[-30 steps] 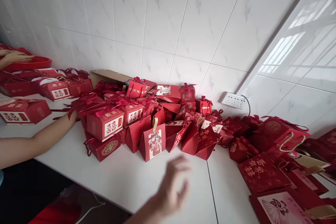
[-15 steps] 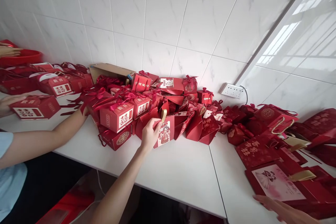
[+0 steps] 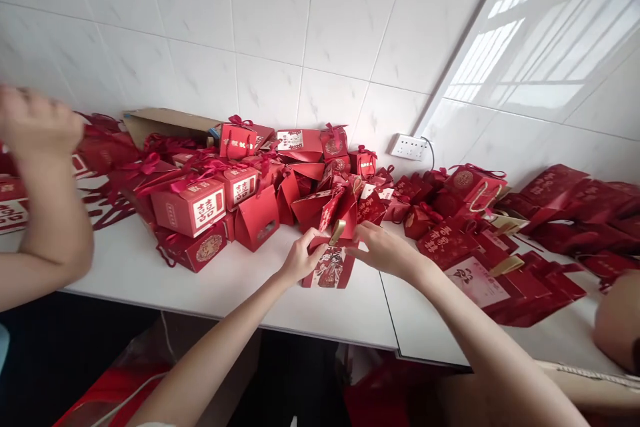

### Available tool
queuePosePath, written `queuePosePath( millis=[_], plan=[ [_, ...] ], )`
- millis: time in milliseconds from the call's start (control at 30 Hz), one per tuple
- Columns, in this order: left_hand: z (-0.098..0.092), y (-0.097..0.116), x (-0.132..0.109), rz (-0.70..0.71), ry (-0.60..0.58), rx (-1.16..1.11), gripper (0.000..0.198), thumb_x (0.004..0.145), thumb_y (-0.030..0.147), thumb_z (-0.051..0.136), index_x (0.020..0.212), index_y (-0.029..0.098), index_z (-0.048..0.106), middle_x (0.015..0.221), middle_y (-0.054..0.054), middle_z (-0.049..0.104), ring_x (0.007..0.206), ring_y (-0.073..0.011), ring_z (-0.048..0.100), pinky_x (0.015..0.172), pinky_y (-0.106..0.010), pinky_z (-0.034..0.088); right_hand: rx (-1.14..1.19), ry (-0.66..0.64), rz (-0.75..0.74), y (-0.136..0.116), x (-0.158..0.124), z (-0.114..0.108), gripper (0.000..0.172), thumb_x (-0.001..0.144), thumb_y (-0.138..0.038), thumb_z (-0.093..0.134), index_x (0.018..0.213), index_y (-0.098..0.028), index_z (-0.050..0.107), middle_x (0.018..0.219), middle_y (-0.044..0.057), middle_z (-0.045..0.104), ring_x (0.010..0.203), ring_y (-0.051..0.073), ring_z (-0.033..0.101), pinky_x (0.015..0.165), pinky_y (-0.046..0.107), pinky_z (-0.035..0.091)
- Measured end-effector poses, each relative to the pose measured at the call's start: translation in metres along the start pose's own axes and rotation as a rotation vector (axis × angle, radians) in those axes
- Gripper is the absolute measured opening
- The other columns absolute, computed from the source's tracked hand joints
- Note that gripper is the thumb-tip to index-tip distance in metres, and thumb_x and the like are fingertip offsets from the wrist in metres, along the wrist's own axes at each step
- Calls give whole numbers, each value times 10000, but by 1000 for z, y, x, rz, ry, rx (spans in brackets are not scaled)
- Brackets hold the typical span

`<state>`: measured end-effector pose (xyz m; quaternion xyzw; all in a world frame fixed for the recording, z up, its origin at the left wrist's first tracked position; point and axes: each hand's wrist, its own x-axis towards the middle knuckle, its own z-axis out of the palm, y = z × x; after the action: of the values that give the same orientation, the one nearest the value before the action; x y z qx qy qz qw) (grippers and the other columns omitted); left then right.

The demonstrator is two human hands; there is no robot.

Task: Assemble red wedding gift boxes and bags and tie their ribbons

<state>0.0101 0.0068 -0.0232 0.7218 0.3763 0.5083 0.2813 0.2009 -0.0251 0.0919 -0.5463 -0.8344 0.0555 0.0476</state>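
A red gift box [image 3: 330, 272] with a printed figure on its front and a gold ribbon loop [image 3: 338, 232] on top stands near the table's front edge. My left hand [image 3: 300, 261] pinches its upper left edge between thumb and fingers. At the upper right corner, my right hand [image 3: 383, 250] has bent fingers and thumb closed about the edge; the exact contact is partly hidden. Just left of it lies a plain red box [image 3: 257, 219] with a small window. Folded red boxes are heaped right behind my hands.
Red boxes with white panels [image 3: 189, 205] are stacked at left, before an open carton [image 3: 170, 123]. More red boxes [image 3: 475, 283] cover the right side. A co-worker's arm [image 3: 55, 213] reaches in from the left. A power strip [image 3: 411, 147] sits by the wall.
My view has turned right. My left hand has moved from the ribbon loop to the box's upper left edge, and my right hand is now at its other side. The co-worker's arm has risen.
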Motion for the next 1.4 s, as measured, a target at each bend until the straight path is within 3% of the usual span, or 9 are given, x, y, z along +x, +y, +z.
queuePosePath(
  millis=[167, 367, 567, 700, 833, 1000, 1300, 1400],
  plan=[
    [8, -6, 15, 119, -26, -3, 135, 847, 329, 511, 822, 197, 526, 785, -15, 648, 744, -163, 622, 714, -268, 499, 161, 129, -37, 6, 25, 26, 131, 815, -197, 656, 894, -174, 554, 918, 103, 649, 791, 238, 638, 649, 309, 460],
    [5, -12, 36, 306, -73, -4, 91, 771, 250, 559, 728, 199, 497, 666, 8, 600, 612, -142, 574, 602, -249, 477, 304, 277, -155, 21, 37, 63, 91, 796, -134, 602, 825, -178, 528, 799, 20, 597, 639, 131, 535, 616, 256, 433],
    [16, -18, 33, 372, 6, -55, 101, 831, 196, 508, 749, 200, 450, 671, 19, 548, 588, -115, 527, 552, -223, 438, 322, 691, -431, 36, 39, 97, 61, 856, -198, 510, 802, -177, 526, 707, 16, 485, 607, 145, 467, 541, 257, 430],
    [19, -21, 30, 342, 3, -75, 98, 833, 167, 535, 771, 198, 466, 678, 29, 524, 593, -106, 507, 551, -216, 427, 327, 861, -414, 33, 40, 111, 96, 902, -149, 484, 967, -164, 552, 824, 63, 533, 700, 162, 528, 588, 266, 494],
    [20, -20, 29, 310, 21, -82, 101, 836, 161, 551, 778, 196, 476, 692, 26, 537, 597, -102, 514, 542, -209, 427, 286, 930, -379, 29, 42, 119, 164, 899, -139, 514, 1061, -162, 530, 860, 70, 531, 716, 165, 555, 583, 269, 519],
    [22, -15, 27, 292, 20, -105, 46, 819, 175, 577, 853, 190, 551, 727, 15, 596, 648, -116, 585, 591, -216, 484, 239, 997, -352, 28, 41, 121, 148, 890, -142, 520, 1036, -169, 526, 777, 40, 499, 656, 158, 521, 550, 265, 505],
    [17, -10, 30, 178, -48, -39, 76, 831, 172, 574, 755, 179, 578, 682, 19, 604, 611, -101, 589, 573, -194, 484, 202, 997, -334, 29, 39, 120, 117, 912, -179, 509, 1025, -160, 534, 729, 19, 478, 601, 147, 480, 512, 252, 458],
    [11, -6, 36, 183, -91, -20, 67, 833, 188, 574, 769, 179, 588, 767, -12, 643, 685, -125, 622, 627, -219, 511, 196, 995, -327, 29, 39, 120, 111, 917, -204, 516, 1014, -156, 542, 733, 18, 479, 568, 135, 465, 484, 248, 434]
  ],
)
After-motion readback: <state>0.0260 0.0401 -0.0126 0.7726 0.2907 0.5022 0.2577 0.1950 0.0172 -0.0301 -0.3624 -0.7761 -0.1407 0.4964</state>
